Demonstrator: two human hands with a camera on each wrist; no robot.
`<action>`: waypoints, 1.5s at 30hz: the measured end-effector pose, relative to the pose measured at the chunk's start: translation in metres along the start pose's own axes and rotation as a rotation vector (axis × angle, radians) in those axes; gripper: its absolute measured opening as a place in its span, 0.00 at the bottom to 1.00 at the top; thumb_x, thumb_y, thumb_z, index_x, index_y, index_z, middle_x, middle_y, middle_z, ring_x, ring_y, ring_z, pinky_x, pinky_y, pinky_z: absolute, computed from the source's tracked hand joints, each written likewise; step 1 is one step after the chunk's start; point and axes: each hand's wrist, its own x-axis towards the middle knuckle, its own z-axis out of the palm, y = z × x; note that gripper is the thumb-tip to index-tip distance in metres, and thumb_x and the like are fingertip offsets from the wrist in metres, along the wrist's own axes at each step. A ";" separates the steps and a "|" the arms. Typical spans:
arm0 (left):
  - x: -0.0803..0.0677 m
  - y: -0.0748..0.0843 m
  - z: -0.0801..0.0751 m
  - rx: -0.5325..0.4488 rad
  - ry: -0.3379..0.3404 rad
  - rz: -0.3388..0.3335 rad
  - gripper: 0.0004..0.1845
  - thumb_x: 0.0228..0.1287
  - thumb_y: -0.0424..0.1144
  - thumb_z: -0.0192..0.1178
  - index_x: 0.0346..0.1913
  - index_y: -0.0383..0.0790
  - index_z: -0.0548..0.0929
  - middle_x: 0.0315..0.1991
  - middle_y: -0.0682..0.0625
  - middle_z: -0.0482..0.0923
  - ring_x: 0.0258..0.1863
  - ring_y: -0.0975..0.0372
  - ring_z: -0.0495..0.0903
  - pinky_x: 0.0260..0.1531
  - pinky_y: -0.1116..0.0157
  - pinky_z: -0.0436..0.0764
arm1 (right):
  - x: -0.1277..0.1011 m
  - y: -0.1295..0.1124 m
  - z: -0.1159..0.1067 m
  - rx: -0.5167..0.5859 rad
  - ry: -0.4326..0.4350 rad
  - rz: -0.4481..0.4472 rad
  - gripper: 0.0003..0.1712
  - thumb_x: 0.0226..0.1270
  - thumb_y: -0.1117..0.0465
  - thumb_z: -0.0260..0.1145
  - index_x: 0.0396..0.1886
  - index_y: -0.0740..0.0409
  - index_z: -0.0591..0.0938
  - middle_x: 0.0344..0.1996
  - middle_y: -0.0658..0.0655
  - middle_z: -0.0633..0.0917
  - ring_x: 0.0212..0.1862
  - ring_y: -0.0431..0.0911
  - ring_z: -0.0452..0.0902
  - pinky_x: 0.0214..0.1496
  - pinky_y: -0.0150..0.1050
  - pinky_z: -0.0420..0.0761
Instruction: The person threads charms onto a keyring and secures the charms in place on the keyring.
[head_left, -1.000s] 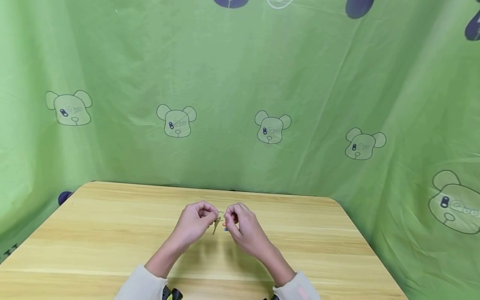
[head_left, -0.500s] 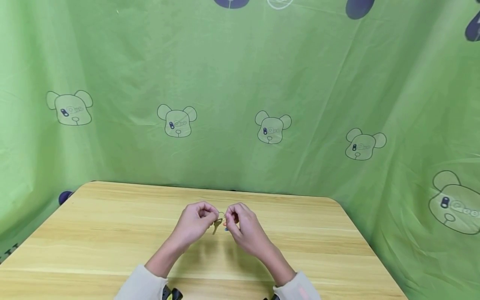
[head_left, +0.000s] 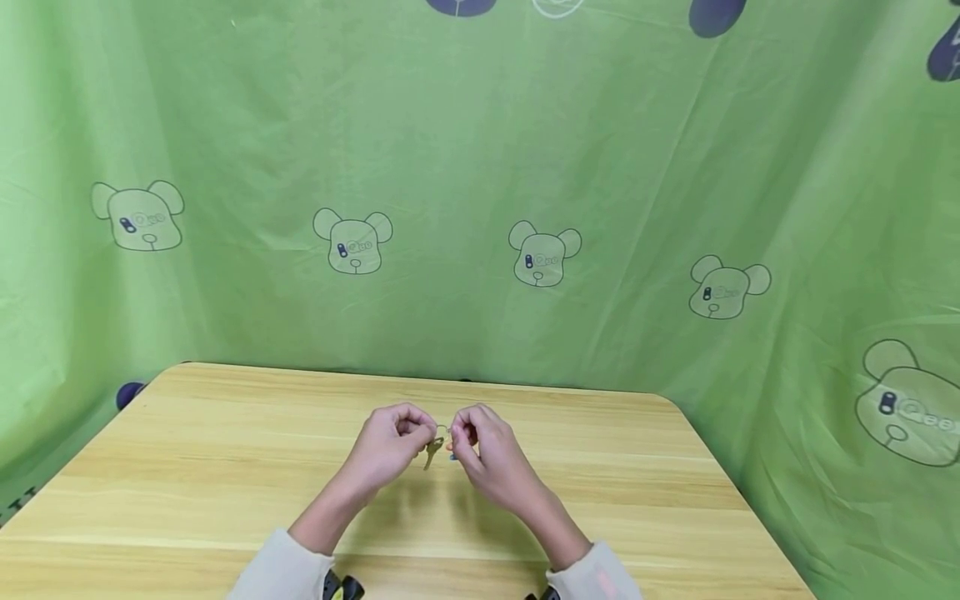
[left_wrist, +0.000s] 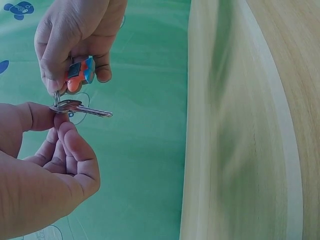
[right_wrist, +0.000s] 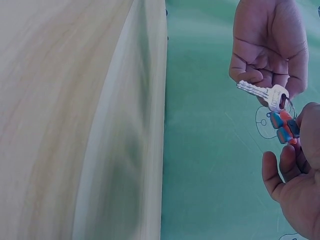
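Above the middle of the wooden table (head_left: 225, 467), both hands work on a small key set. My left hand (head_left: 415, 437) pinches the head of a silver key (left_wrist: 85, 109) between thumb and forefinger (left_wrist: 70, 135), blade pointing away. A thin metal ring (right_wrist: 289, 106) links the key (right_wrist: 260, 92) to an orange and blue charm (left_wrist: 80, 75). My right hand (head_left: 461, 439) holds that charm (right_wrist: 283, 128) with curled fingers (left_wrist: 65, 55). The hands are a finger's width apart. In the head view the key (head_left: 432, 453) hangs small between them.
A green cloth with bear prints (head_left: 543, 254) hangs behind the table and drapes down both sides. The table's far edge (head_left: 420, 379) runs close behind the hands. Light sleeves (head_left: 281, 571) cover both forearms at the near edge.
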 end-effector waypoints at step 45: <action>0.001 -0.001 0.000 0.018 -0.055 0.131 0.02 0.69 0.31 0.66 0.40 0.35 0.85 0.31 0.49 0.84 0.30 0.61 0.78 0.30 0.70 0.76 | 0.000 0.010 0.003 -0.130 0.145 -0.180 0.04 0.72 0.72 0.63 0.38 0.60 0.78 0.32 0.49 0.78 0.36 0.39 0.73 0.36 0.38 0.81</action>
